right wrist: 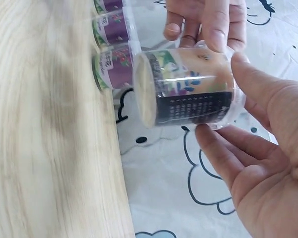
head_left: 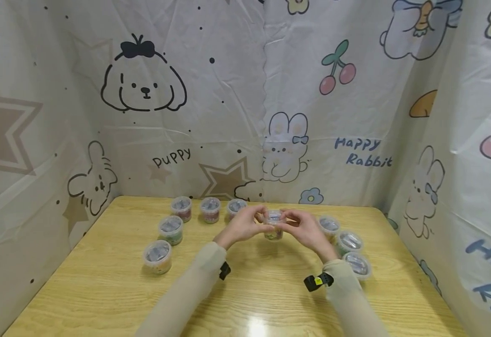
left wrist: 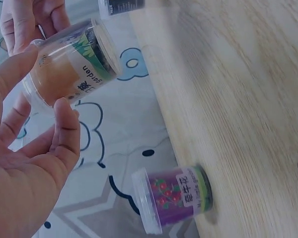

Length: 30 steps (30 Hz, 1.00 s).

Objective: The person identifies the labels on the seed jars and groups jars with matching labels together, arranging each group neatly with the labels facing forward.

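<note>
Both hands hold one clear lidded plastic cup (head_left: 274, 232) above the back middle of the table. Its printed label shows orange and green, with the word "garden" legible in the left wrist view. My left hand (head_left: 247, 223) pinches the cup's lid end between thumb and fingers. From the other side, my right hand (head_left: 306, 228) grips the same end with thumb and fingers. In the right wrist view, the cup's pale base (right wrist: 145, 89) faces the table and is apart from it. Beyond the left hand stands a purple-labelled cup (left wrist: 171, 196).
More lidded cups stand at the left, including a green one (head_left: 171, 230) and an orange-toned one (head_left: 158, 257). Purple cups (head_left: 210, 209) line the back. At the right, several cups (head_left: 349, 242) stand beside the right forearm. Patterned curtains (head_left: 228, 93) enclose the wooden table (head_left: 262, 295).
</note>
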{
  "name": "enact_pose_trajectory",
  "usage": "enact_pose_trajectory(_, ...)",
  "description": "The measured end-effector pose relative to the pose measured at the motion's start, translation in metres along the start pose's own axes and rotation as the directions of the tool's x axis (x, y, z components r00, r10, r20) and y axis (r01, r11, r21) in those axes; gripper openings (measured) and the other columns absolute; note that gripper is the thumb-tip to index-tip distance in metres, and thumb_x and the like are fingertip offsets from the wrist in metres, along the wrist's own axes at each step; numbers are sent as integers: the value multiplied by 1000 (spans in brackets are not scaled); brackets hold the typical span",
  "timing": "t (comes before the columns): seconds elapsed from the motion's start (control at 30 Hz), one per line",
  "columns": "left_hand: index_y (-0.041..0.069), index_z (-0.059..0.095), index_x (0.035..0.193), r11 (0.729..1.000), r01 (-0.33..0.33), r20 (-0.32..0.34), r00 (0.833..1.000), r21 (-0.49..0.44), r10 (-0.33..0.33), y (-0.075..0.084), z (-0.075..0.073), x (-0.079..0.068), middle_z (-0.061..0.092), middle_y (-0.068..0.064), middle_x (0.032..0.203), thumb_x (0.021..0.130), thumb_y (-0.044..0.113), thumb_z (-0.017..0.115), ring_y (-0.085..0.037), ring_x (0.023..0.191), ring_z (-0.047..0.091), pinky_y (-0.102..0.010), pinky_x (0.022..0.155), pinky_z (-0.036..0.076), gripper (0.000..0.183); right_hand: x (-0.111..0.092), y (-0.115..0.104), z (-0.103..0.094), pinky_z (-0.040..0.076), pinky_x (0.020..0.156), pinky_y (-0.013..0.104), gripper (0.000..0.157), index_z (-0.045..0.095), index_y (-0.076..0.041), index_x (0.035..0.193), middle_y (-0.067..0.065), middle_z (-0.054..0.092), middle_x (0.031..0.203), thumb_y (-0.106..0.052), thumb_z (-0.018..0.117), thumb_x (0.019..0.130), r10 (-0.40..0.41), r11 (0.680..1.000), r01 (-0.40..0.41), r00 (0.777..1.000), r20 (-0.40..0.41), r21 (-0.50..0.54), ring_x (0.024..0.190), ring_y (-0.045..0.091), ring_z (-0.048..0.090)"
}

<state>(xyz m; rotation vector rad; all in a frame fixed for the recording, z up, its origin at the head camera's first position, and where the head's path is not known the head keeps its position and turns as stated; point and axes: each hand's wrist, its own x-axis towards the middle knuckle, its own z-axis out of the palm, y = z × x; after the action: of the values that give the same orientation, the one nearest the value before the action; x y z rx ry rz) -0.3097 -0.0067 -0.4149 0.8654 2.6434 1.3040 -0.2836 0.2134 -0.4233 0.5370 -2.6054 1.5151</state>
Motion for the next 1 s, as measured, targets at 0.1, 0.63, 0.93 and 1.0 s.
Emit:
enact_pose_trajectory(0.1, 21, 59, 91, 999, 5, -11, 1000, -38, -5, -4, -4, -2, 67, 1, 101, 83, 34, 79, -19, 91, 63, -30, 63, 50, 26, 2, 0, 5, 53, 95, 38, 16, 67, -13, 90, 15, 59, 136, -25, 76, 87, -16, 999, 16, 1000, -1, 30, 127, 32, 56)
enact_pose_trajectory(0.63, 17, 65, 107, 979, -93, -6, 996, -182, 94, -16, -23, -8, 66, -3, 113, 89, 31, 74, -20, 100, 63, -40, 82, 52, 25, 7, -13, 20, 51, 99, 44, 17, 61, -9, 93, 14, 61, 131, -22, 70, 92, 6, 1000, -5, 998, -65, 27, 124, 32, 57)
enact_pose_trajectory(0.93, 15, 64, 118, 943, -53, 22, 998, -328, 64, -27, -27, -16, 63, -7, 117, 92, 28, 71, -24, 106, 63, -38, 88, 53, 31, 10, -15, 26, 48, 102, 46, 19, 59, -6, 96, 15, 60, 132, -22, 70, 92, 21, 993, -18, 999, -32, 114, 124, 31, 57)
enact_pose_trajectory(1.0, 13, 63, 117, 939, -41, 14, 999, -341, 48, -29, -27, -17, 63, -9, 116, 91, 27, 71, -27, 106, 64, -36, 86, 54, 30, 11, -16, 29, 48, 103, 45, 19, 60, -6, 97, 15, 61, 132, -22, 70, 92, 16, 994, -12, 999, -38, 109, 124, 31, 58)
